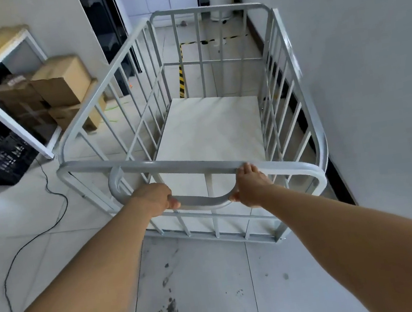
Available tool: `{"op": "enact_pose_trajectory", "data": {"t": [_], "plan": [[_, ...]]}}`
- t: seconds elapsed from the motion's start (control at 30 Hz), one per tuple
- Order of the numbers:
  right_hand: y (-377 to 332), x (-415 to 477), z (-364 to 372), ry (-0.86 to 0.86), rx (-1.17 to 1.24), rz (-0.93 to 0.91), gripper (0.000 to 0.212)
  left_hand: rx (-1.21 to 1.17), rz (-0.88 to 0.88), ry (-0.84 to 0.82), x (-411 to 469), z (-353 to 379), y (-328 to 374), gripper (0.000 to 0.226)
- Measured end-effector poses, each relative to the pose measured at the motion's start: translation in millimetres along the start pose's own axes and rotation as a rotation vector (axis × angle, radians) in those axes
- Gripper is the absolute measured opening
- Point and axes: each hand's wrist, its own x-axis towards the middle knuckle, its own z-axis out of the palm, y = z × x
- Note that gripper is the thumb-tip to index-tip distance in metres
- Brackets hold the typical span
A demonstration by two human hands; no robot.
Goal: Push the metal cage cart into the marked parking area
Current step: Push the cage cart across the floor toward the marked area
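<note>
Both bare forearms nearest the lens, reaching forward. Left hand [156, 199] curled round the grey curved push handle [198, 204], left end; right hand [250, 186] clamped at the handle's right end, fingers over the top rail. Hands apart, level, equally near.

Grey-painted metal cage cart with barred sides and pale floor panel [209, 131] directly ahead, touching both hands, long axis running straight away from the body. Right side close along the white wall [374, 79].

Yellow-and-black striped floor tape [181, 82] seen through the far bars, marking the bay just beyond the cart's front, slightly right of centre. Cart judged not yet inside. Straight push likely, minding wall clearance on the right.
</note>
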Motion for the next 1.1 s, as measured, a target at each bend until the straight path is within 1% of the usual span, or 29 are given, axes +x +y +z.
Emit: {"op": "enact_pose_trajectory", "data": {"t": [0.13, 0.37, 0.57, 0.77, 0.93, 1.1], "plan": [[-4.0, 44.9, -19.2, -0.020, 0.005, 0.036, 0.093, 0.079, 0.031, -0.014, 41.9, -36.8, -0.5, 0.046], [1.3, 122.6, -58.3, -0.011, -0.019, 0.064, 0.085, 0.145, 0.090, 0.013, 114.3, -86.8, 1.6, 0.048], [12.6, 193.1, -89.7, 0.002, -0.005, 0.058, 0.086, 0.138, 0.086, 0.024, 176.4, -129.1, 6.3, 0.044], [20.6, 263.4, -119.9, -0.009, -0.012, 0.049, 0.087, 0.115, 0.061, 0.048, 236.9, -173.5, 9.2, 0.046], [24.3, 319.1, -148.6, -0.027, 0.004, 0.063, 0.088, 0.108, 0.054, 0.074, 288.5, -210.3, 11.6, 0.041], [26.9, 375.3, -180.3, -0.039, 0.013, 0.101, 0.087, 0.152, 0.064, 0.092, 342.1, -250.1, 16.0, 0.048]]}}
